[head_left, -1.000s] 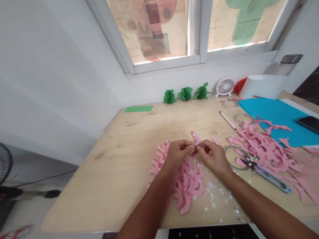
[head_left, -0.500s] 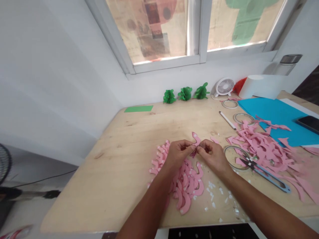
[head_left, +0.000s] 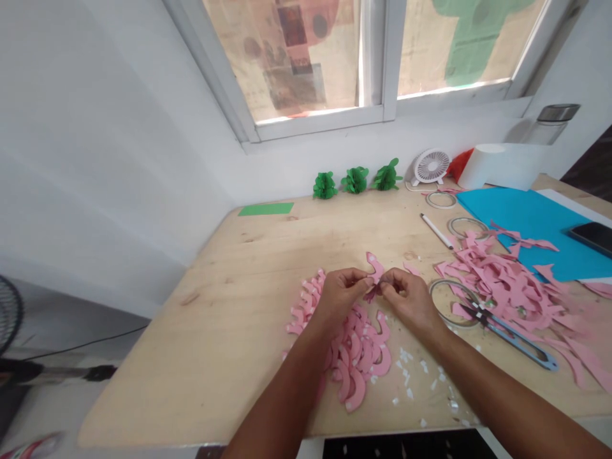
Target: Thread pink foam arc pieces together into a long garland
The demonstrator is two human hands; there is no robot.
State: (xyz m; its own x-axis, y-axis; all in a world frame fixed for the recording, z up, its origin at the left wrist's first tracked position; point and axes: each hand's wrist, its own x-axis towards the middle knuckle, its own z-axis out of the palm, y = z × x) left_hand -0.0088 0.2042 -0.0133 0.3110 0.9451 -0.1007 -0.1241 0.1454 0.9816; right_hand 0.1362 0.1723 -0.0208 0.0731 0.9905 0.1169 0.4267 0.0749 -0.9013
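Between my two hands is a curved pink paper piece (head_left: 375,262), its upper end sticking up above my fingertips. My left hand (head_left: 345,290) pinches it from the left, fingers closed. From the right, my right hand (head_left: 406,293) is closed in a pinch on the same piece, fingertips close to the left ones. A darker pink bit shows below the fingertips; its exact form is hidden. Under and around my left forearm lies a pile of curved pink paper pieces (head_left: 356,357), some with small white patches at their ends.
Pink paper scraps (head_left: 507,274), blue-handled snips (head_left: 516,341), tape rolls (head_left: 442,200) and a white pen (head_left: 436,231) lie right. Behind are a small white fan (head_left: 431,167), green paper shapes (head_left: 354,180), blue sheets (head_left: 540,223) and a phone (head_left: 593,239). White bits (head_left: 406,376) litter the front.
The pink paper piece has tilted and shifted very slightly to the left between my fingers. Both hands stay in nearly the same place.
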